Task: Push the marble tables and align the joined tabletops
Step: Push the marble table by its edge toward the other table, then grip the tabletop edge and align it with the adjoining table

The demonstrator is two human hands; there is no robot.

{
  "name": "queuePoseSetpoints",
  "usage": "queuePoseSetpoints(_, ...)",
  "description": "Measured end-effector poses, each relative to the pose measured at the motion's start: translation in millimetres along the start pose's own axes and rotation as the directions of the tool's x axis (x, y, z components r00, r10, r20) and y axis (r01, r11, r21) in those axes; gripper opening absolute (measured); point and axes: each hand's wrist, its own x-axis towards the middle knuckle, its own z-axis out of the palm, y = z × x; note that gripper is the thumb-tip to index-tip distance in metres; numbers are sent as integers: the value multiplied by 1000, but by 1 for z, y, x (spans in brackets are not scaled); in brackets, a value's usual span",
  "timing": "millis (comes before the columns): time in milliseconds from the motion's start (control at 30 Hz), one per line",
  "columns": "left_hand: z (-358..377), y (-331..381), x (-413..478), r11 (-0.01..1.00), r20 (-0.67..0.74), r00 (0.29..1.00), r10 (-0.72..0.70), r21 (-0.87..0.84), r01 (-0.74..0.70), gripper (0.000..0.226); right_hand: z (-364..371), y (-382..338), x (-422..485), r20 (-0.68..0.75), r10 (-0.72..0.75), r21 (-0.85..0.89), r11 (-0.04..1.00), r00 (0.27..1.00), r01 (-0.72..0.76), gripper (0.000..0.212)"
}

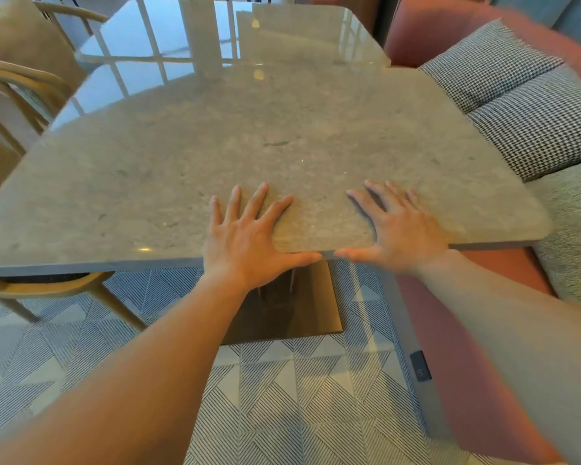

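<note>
Two grey marble tables stand end to end. The near marble table fills the middle of the view; the far marble table touches its far edge. The far top sits shifted left, so the near top's right side juts out past it at the seam. My left hand lies flat on the near top at its front edge, fingers spread, thumb along the edge. My right hand lies flat beside it, fingers spread, thumb on the same edge. Neither hand holds anything.
A salmon bench with houndstooth cushions runs along the right, close to the near table. Wooden chairs stand on the left, one tucked under the front left corner. A brass pedestal base sits on the patterned tile floor.
</note>
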Motion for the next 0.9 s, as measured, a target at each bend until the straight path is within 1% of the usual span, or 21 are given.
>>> queuePoseSetpoints(33, -15, 3, -3, 982, 68, 998, -16, -186, 28, 112, -14, -7, -4, 79, 18, 64, 998, 997, -23, 130)
queuePoseSetpoints(67, -32, 4, -9, 894, 97, 995, -39, -442, 78, 103, -29, -15, -10, 110, 32, 189, 981, 993, -52, 129)
queuePoseSetpoints(100, -52, 4, -16, 723, 90, 994, -67, -682, 111, 91, -47, -24, -18, 81, 46, 366, 928, 996, -73, 126)
queuePoseSetpoints(133, -72, 3, -27, 553, 60, 993, -103, -826, 107, 78, -67, -35, -30, 9, 84, 546, 835, 996, -75, 119)
queuePoseSetpoints(167, -94, 2, -40, 443, 20, 990, -138, -893, 80, 66, -88, -47, -44, -63, 136, 694, 718, 989, -55, 110)
queuePoseSetpoints(200, -115, 1, -56, 375, -23, 986, -165, -926, 41, 60, -106, -59, -61, -115, 180, 802, 597, 977, -16, 101)
queuePoseSetpoints(233, -143, -1, -70, 322, -70, 982, -174, -947, -11, 60, -131, -72, -75, -159, 205, 873, 486, 966, 40, 95)
queuePoseSetpoints(300, -184, -2, -95, 241, -134, 977, -169, -966, -91, 66, -167, -96, -101, -217, 230, 935, 328, 949, 134, 85)
queuePoseSetpoints(333, -206, -3, -104, 211, -163, 974, -156, -969, -128, 68, -186, -106, -112, -248, 244, 943, 282, 937, 177, 81)
queuePoseSetpoints(400, -245, -3, -116, 178, -214, 969, -123, -965, -191, 69, -219, -124, -128, -320, 244, 938, 216, 915, 270, 79)
queuePoseSetpoints(467, -278, 0, -123, 166, -244, 965, -95, -960, -226, 70, -243, -137, -135, -362, 198, 926, 191, 911, 326, 81)
queuePoseSetpoints(533, -306, 0, -127, 188, -286, 956, -60, -944, -271, 70, -262, -147, -130, -407, 161, 907, 182, 899, 379, 85)
queuePoseSetpoints(700, -354, -14, -128, 232, -288, 956, -62, -935, -266, 81, -295, -172, -101, -448, 134, 894, 89, 884, 440, 86)
queuePoseSetpoints(800, -374, -38, -120, 271, -296, 954, -46, -923, -273, 87, -307, -189, -75, -463, 118, 886, 70, 878, 458, 85)
queuePoseSetpoints(900, -389, -70, -111, 280, -307, 949, -65, -919, -278, 88, -319, -215, -48, -475, 90, 879, 84, 875, 469, 90)
